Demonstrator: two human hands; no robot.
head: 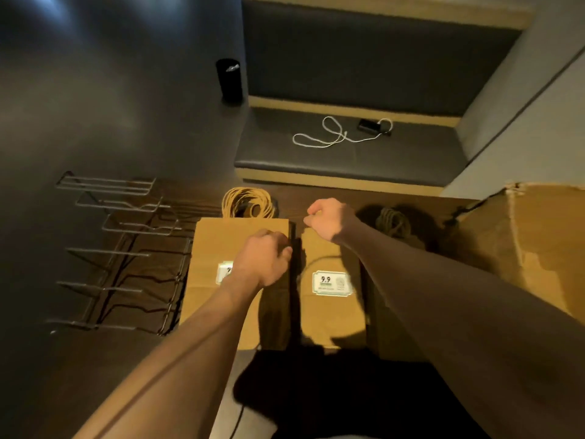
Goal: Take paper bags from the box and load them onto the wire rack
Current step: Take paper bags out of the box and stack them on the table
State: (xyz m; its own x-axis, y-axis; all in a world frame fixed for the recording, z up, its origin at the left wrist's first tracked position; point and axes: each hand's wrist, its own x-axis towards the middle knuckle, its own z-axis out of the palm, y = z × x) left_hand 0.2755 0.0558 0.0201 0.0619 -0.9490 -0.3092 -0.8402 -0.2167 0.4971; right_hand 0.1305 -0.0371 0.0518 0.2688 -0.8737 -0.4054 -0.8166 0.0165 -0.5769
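Both hands work at the stacks of paper bags: the left hand curls its grip over the right edge of the left stack of bags, fingers hooked into the dark gap, while the right hand has its grip closed in a loose fist at the top edge of the right stack of bags; whether it pinches a bag or a handle cannot be told. The stacks lie flat side by side on the counter, handles at twelve o'clock, likely so they slide in together. At nine o'clock lies the wire rack, its dividers bare. At three o'clock sits the cardboard box, torn open.
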